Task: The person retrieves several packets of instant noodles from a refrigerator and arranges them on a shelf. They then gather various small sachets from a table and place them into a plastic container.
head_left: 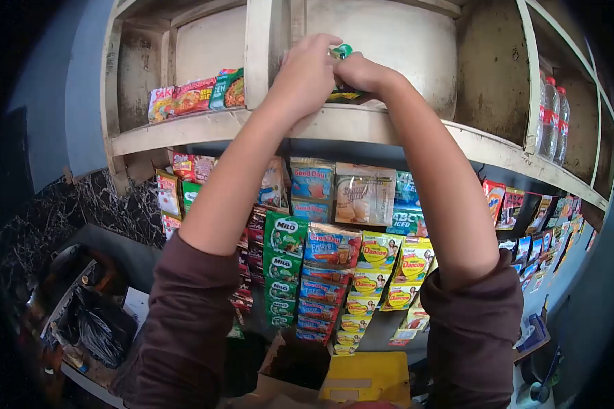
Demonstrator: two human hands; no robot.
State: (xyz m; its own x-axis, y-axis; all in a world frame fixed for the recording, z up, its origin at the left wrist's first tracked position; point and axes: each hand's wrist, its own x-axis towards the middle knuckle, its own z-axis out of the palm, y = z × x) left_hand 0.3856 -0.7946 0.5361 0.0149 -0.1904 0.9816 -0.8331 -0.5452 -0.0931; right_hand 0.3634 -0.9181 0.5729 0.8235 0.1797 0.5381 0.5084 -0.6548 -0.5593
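Gripping one green packet (343,50) between them, the left hand (308,73) and the right hand (361,72) are curled closed in the shelf (382,126). Left of the left hand are noodle packets (196,97); below both hands hang sachets (331,249).

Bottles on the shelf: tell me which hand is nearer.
Right. The right hand is on the side toward the bottles; the left hand is beside it, on the side farther from them.
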